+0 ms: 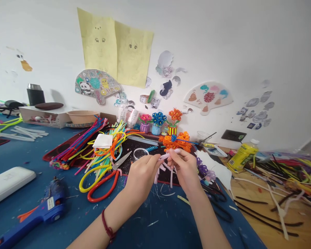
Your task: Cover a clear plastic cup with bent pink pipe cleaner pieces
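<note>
Both my hands are raised over the middle of the blue table, with a short pale pink pipe cleaner stretched between their fingertips. My left hand pinches its left end, thumb and fingers pressed together. The other end is gripped by my right hand, whose fingers curl around it. Below them lie more pale pink pipe cleaner pieces on a dark mat. Just left of my left hand are scissors with one yellow and one red handle loop, blades pointing away. A clear ring-shaped roll sits beyond that hand.
A blue glue gun and a white case lie at left. Bundled colored pipe cleaners are behind the scissors. Orange pipe-cleaner flowers and small flower pots stand near the wall. A yellow bottle stands at right.
</note>
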Demonstrator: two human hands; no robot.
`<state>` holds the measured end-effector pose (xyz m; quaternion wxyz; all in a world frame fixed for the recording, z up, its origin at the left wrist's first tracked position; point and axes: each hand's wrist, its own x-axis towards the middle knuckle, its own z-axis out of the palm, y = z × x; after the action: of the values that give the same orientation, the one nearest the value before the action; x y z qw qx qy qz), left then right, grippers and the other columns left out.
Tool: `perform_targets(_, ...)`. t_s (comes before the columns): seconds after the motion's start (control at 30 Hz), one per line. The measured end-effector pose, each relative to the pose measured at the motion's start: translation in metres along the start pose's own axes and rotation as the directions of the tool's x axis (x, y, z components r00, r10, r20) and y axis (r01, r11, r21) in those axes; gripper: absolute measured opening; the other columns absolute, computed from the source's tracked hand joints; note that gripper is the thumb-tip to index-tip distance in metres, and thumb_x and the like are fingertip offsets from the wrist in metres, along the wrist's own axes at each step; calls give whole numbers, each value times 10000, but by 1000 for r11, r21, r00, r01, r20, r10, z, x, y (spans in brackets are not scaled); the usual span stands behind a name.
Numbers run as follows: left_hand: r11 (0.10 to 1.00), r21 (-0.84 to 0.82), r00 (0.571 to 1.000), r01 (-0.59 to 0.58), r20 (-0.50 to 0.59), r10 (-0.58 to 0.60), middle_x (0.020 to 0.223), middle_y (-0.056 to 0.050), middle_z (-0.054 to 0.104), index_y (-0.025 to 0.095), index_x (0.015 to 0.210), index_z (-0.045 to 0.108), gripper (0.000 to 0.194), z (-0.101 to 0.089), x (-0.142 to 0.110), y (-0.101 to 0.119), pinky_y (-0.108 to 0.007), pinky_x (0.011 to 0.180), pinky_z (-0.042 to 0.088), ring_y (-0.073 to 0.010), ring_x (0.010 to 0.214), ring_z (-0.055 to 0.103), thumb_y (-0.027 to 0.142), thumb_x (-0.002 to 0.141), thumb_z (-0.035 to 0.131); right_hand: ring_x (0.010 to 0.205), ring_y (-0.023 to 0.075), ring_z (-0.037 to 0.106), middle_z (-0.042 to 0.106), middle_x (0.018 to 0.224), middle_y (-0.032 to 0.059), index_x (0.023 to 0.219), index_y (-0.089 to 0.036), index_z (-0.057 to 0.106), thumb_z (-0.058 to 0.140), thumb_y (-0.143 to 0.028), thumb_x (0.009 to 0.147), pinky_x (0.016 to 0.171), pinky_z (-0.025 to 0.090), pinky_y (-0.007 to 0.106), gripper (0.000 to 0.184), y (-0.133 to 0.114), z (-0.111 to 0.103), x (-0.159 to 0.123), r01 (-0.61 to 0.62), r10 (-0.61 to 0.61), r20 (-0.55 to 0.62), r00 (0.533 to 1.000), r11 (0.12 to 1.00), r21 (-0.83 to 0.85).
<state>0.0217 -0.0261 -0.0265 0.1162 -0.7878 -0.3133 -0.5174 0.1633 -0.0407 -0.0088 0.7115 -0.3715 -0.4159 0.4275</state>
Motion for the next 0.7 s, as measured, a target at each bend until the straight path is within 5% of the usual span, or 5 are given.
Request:
perform_targets(0.43,999,25,998,-45,38,44,590,-7,611,149,784,606,233,0,-2,-1,-236,502,390,-128,508,559,185,946,442,451,94,524,628,554,14,635,-152,689,816,-348,649,431,406,208,234,2,0,0,6,-5,10,1000,999,-33)
perform_targets(0.7,1000,-10,1000,-1,19,1,698,-24,677,159,843,618,211,-1,-1,-1,-225,566,427,-127,595,614,194,951,440,453,82,524,623,554,9,707,-141,728,819,-350,649,433,411,191,235,-1,-2,0,-33,33,-20,999,999,-6)
